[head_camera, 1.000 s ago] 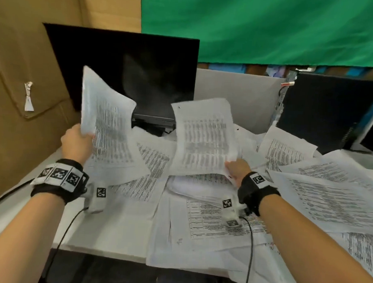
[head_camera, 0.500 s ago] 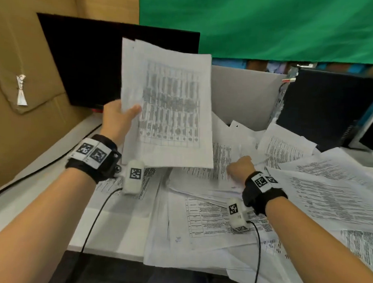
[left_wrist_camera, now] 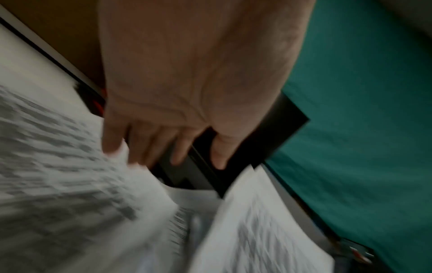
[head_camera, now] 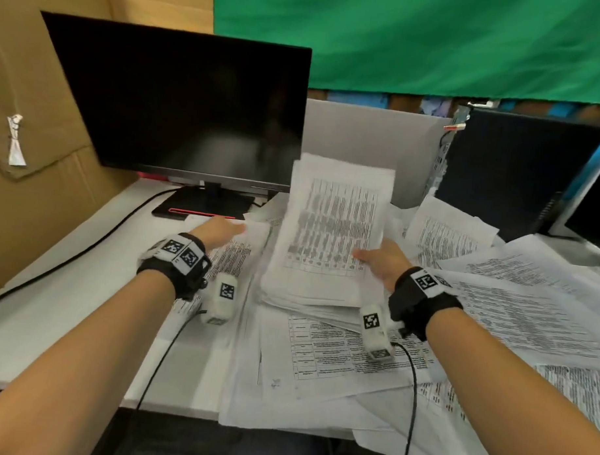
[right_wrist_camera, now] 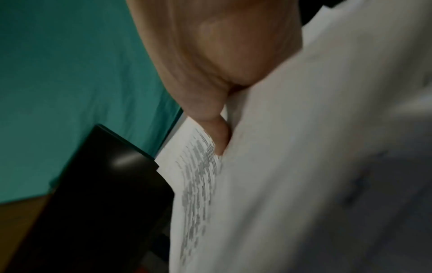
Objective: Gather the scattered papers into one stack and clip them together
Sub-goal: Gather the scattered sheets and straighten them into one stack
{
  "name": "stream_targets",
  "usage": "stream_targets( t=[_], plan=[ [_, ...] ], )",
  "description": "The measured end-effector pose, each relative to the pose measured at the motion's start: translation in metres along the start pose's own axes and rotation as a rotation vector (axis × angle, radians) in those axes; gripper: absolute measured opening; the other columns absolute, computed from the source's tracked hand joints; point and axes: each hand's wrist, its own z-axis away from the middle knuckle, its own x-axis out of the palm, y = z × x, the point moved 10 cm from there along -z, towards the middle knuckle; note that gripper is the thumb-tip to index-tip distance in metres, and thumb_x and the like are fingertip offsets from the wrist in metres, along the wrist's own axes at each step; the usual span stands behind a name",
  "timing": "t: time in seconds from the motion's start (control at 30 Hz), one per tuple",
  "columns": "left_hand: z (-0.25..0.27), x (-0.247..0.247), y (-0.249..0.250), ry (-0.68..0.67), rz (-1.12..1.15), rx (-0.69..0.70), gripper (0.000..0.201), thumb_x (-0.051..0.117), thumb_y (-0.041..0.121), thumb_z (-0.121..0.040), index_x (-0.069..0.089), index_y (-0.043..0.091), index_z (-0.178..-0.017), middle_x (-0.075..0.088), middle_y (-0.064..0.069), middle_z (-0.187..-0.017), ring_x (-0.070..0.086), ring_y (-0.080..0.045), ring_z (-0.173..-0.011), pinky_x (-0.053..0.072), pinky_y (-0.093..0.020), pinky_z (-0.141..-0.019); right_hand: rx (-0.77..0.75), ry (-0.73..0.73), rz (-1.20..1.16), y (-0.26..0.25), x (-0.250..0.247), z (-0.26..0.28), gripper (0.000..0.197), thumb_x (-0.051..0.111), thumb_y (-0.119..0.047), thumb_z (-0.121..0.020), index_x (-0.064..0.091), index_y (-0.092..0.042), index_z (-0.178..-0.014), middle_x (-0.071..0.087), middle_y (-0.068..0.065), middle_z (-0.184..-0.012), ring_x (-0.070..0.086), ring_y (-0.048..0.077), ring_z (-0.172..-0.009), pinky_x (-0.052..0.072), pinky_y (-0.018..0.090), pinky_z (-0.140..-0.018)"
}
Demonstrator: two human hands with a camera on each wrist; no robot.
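The right hand (head_camera: 382, 264) pinches the gathered stack (head_camera: 329, 235) upright (probably to keep edges aligned); the left hand (head_camera: 220, 229), fingers loosely extended, reaches to a loose sheet (head_camera: 236, 255) on the table (head_camera: 61, 307).

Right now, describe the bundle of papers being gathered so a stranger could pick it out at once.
Find the black monitor at the desk's back left. Just right of its stand, a bundle of printed sheets tilts up off the paper pile. Unlike the loose sheets lying flat around it, the right hand pinches its lower right corner.
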Motion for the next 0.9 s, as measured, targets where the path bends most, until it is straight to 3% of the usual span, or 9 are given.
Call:
stream_targets(
  t=[0.03,0.1,0.2,0.27,0.43,0.57,0.73,0.8,0.9],
  plan=[
    [-0.005,-0.024,-0.024,0.114,-0.115,-0.063,0.057,0.053,0.035,-0.094,0.042,0.000,-0.137,0.048,-0.021,-0.137,0.047,-0.035,-0.126,0.037,-0.040,-0.105,0.043,0.021,0.083,0.014,-0.005,-0.007,0.033,0.070,-0.014,-0.089,0.055,-0.005,-0.116,0.062,0.007,-0.116,0.059,0.025,-0.106,0.048,0.035,-0.093],
    [-0.005,-0.062,-0.078,0.244,-0.246,-0.226,0.066,0.059,0.031,-0.088,0.034,-0.003,-0.140,0.045,-0.024,-0.139,0.047,-0.038,-0.125,0.040,-0.041,-0.104,0.124,0.060,0.208,0.045,-0.011,-0.024,0.063,0.078,-0.027,-0.081,0.051,0.001,-0.130,0.062,0.013,-0.126,0.059,0.032,-0.115,0.050,0.042,-0.098],
    [0.000,-0.084,-0.133,0.258,-0.383,-0.393,0.076,0.068,0.036,-0.077,0.037,-0.003,-0.134,0.049,-0.025,-0.131,0.052,-0.040,-0.116,0.046,-0.045,-0.099,0.146,0.009,0.277,0.083,-0.004,-0.049,0.106,0.085,-0.038,-0.061,0.034,-0.009,-0.149,0.051,0.014,-0.144,0.052,0.032,-0.128,0.045,0.046,-0.105],
    [0.006,-0.086,-0.139,0.251,-0.446,-0.382,0.075,0.074,0.034,-0.076,0.041,-0.004,-0.131,0.051,-0.024,-0.128,0.051,-0.039,-0.117,0.046,-0.041,-0.097,0.166,0.026,0.298,0.078,0.001,-0.036,0.107,0.086,-0.027,-0.070,0.021,-0.006,-0.153,0.041,0.014,-0.150,0.043,0.033,-0.136,0.040,0.044,-0.110],
    [0.027,-0.088,-0.101,0.201,-0.364,-0.195,0.047,0.065,0.017,-0.087,0.051,-0.006,-0.126,0.054,-0.023,-0.129,0.053,-0.032,-0.108,0.040,-0.037,-0.092,0.220,0.014,0.265,0.081,-0.002,-0.037,0.103,0.089,-0.023,-0.062,0.031,-0.003,-0.145,0.050,0.016,-0.142,0.052,0.033,-0.125,0.047,0.046,-0.103],
    [0.072,-0.117,-0.004,0.428,-0.236,0.198,0.030,0.052,0.013,-0.094,0.056,0.007,-0.123,0.060,-0.020,-0.117,0.056,-0.035,-0.101,0.042,-0.037,-0.080,0.241,0.208,0.544,0.074,-0.033,-0.024,0.080,0.078,-0.033,-0.073,0.039,-0.002,-0.136,0.044,0.021,-0.136,0.049,0.038,-0.121,0.047,0.042,-0.100],
    [0.131,-0.135,0.095,0.613,-0.044,0.627,0.017,0.054,0.017,-0.092,0.059,0.012,-0.107,0.064,-0.008,-0.099,0.060,-0.023,-0.089,0.047,-0.031,-0.070,0.275,0.005,0.151,0.088,-0.015,-0.027,0.024,0.076,-0.008,-0.079,0.058,-0.003,-0.094,0.066,0.018,-0.113,0.065,0.034,-0.101,0.053,0.047,-0.095],
    [0.117,-0.115,0.109,0.537,0.092,0.615,0.026,0.057,0.018,-0.089,0.061,0.012,-0.114,0.065,-0.003,-0.101,0.061,-0.016,-0.087,0.046,-0.023,-0.067,0.254,-0.028,0.109,0.085,-0.014,-0.023,0.024,0.073,-0.006,-0.082,0.058,-0.001,-0.101,0.066,0.013,-0.110,0.063,0.029,-0.099,0.052,0.040,-0.092],
    [0.063,-0.054,0.112,0.334,0.134,0.484,0.030,0.058,0.012,-0.089,0.060,0.004,-0.118,0.065,-0.010,-0.110,0.063,-0.022,-0.095,0.046,-0.028,-0.073,0.231,-0.041,0.109,0.089,-0.012,-0.023,0.043,0.075,-0.011,-0.080,0.059,-0.001,-0.119,0.068,0.013,-0.115,0.065,0.029,-0.103,0.054,0.038,-0.090]
  ],
)
